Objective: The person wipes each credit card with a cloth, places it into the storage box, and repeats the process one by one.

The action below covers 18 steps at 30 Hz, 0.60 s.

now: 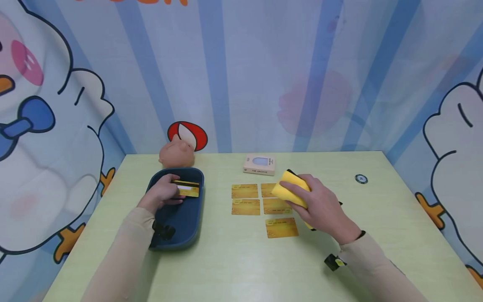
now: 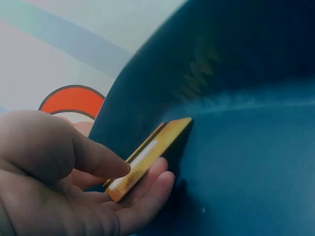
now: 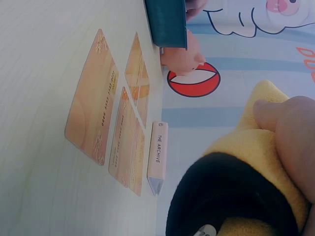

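My left hand (image 1: pixel 163 193) reaches into a dark blue bin (image 1: pixel 183 228) and pinches a gold bank card (image 1: pixel 191 190) between thumb and fingers. The card's back, with a black stripe and a white strip, is turned up, as the left wrist view also shows. My right hand (image 1: pixel 325 206) grips a bunched yellow cloth (image 1: pixel 291 187) with black edging, held above the table. Under and left of it, several gold cards lie face up in two rows, one partly hidden by the cloth. Another gold card (image 1: pixel 281 227) lies nearer, slightly tilted, in front of them.
A pink pig figure (image 1: pixel 176 154) stands behind the bin. At the back of the table (image 1: pixel 226 272) lies a small pale box (image 1: pixel 259 164) marked "THE ARCHIVE". A round poker chip (image 1: pixel 361 179) lies at the right. A printed curtain (image 1: pixel 249 84) hangs behind the table.
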### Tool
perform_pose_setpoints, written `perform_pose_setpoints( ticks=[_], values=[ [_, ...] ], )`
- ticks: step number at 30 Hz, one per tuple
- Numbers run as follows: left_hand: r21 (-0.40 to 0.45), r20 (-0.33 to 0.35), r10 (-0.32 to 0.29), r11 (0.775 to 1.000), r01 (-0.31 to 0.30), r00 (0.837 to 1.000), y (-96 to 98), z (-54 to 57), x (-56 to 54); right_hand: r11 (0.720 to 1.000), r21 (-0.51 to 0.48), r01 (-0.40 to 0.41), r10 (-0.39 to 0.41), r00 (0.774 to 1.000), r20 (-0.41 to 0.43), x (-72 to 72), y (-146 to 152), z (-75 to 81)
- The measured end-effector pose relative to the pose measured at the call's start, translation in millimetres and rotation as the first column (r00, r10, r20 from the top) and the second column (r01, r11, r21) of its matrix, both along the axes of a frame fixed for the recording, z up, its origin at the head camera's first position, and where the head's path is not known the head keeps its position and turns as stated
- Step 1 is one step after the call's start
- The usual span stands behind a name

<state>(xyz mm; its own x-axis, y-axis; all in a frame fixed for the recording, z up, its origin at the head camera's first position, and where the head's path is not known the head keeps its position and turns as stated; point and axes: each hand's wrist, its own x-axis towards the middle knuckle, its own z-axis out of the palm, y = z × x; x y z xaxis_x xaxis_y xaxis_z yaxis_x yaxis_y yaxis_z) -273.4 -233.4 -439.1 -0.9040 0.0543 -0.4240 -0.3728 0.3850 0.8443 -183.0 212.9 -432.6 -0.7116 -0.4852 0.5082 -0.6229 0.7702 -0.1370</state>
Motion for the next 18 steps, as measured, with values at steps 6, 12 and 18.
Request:
perform_pose_setpoints(
  ticks=[6, 12, 18],
  values=[
    [-0.088, -0.012, -0.017, 0.996, 0.015, 1.000, 3.0, 5.2, 2.3, 1.000, -0.001, 0.000, 0.000, 1.000, 0.002, -0.4, 0.2, -1.3],
    [-0.166, -0.003, -0.028, 0.986, 0.027, 1.000, 7.7, 17.0, 4.7, 1.000, 0.003, 0.007, -0.007, 1.000, 0.009, -0.6, 0.2, -1.8],
    [-0.226, 0.002, -0.048, 0.973, 0.048, 0.999, 8.5, 24.2, 5.1, 1.000, 0.003, 0.006, -0.006, 1.000, 0.011, -0.5, -0.1, -1.5]
  ],
)
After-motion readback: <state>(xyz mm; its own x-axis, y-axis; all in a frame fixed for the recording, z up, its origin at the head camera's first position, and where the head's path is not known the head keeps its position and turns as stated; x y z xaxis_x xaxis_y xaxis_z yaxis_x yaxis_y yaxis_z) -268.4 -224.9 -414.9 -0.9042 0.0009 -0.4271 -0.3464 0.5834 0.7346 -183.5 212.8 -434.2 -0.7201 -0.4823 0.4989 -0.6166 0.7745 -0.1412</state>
